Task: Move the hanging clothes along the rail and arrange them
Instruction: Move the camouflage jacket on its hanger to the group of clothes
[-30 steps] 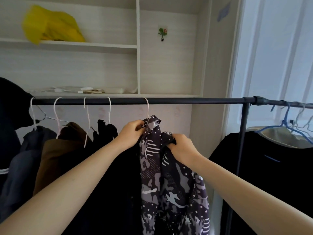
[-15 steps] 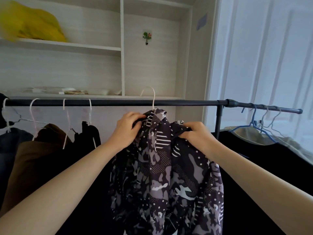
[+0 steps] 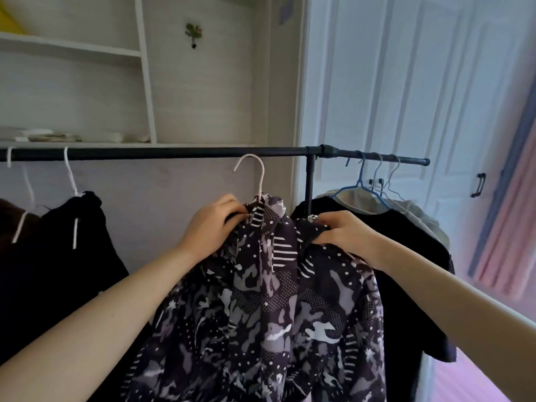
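A dark camouflage-patterned jacket (image 3: 269, 300) on a white hanger (image 3: 256, 175) is off the black rail (image 3: 162, 153), its hook hanging free just below the bar. My left hand (image 3: 213, 224) grips the jacket's left shoulder by the collar. My right hand (image 3: 340, 233) grips its right shoulder. Left of them, a black garment (image 3: 58, 256) hangs from a white hanger (image 3: 71, 175). Right of the rail's post (image 3: 309, 181), a black shirt (image 3: 406, 250) hangs on a blue hanger (image 3: 361, 187).
White shelves (image 3: 72, 47) stand behind the rail, with small items on the lower board. A white panelled door (image 3: 406, 82) with a dark handle (image 3: 480, 184) is at the right. Two more wire hangers (image 3: 385, 178) sit near the rail's right end.
The jacket's hanger hook has come off the rail and dropped below it. Both hands have carried the jacket to the right, towards the post, and the view has turned right.
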